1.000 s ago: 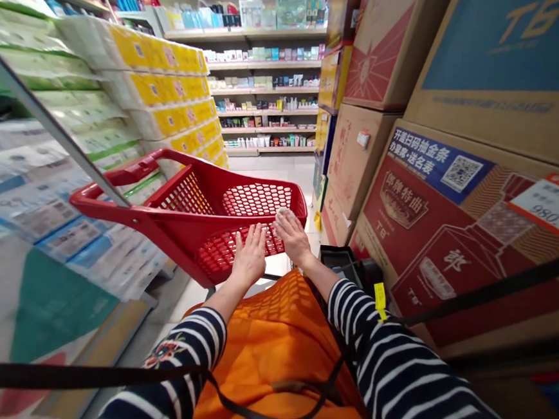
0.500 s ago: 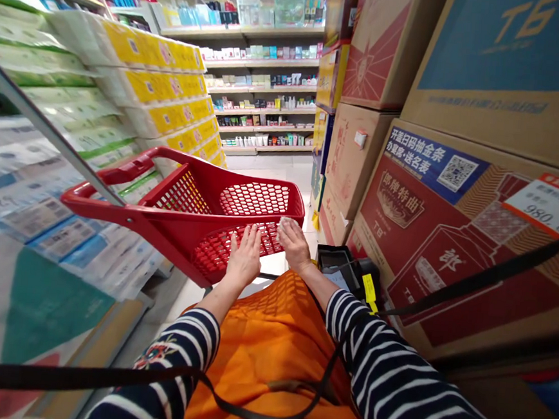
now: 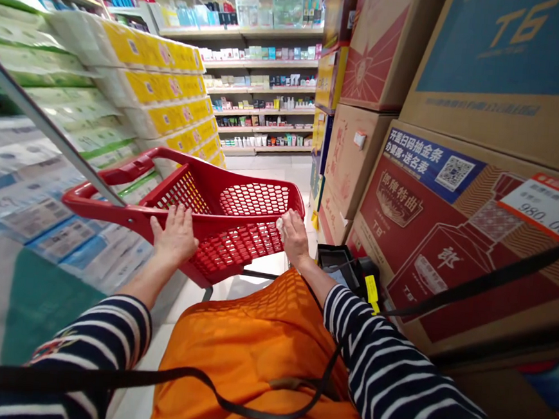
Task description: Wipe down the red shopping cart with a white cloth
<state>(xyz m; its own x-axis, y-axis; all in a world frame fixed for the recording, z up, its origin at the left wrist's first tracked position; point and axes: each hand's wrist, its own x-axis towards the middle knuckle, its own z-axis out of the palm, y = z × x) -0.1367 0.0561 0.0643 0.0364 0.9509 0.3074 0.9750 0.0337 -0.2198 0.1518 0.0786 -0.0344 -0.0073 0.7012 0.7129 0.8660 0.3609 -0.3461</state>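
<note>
A red plastic shopping cart [image 3: 238, 248] with latticed sides stands sideways before me, its handle to the left. My left hand [image 3: 175, 237] is open, fingers spread, at the cart's near rim left of its middle; I cannot tell whether it presses on the rim. At the cart's right end, my right hand [image 3: 295, 240] is closed with fingertips at the near rim. A bit of white crumpled tissue [image 3: 279, 224] shows at its finger edge. Most of the tissue is hidden by the hand.
Cardboard cartons [image 3: 404, 226] are stacked high on the right. Yellow-and-white paper packs [image 3: 167, 91] rise on the left. Shelves of small goods [image 3: 270, 86] stand behind the cart. A black box-like thing [image 3: 338, 262] with a yellow tag sits low by my right arm.
My left hand has moved left along the cart's near side, away from the right hand, and its fingers have spread. My right hand has curled its fingers and shifted slightly up at the rim.
</note>
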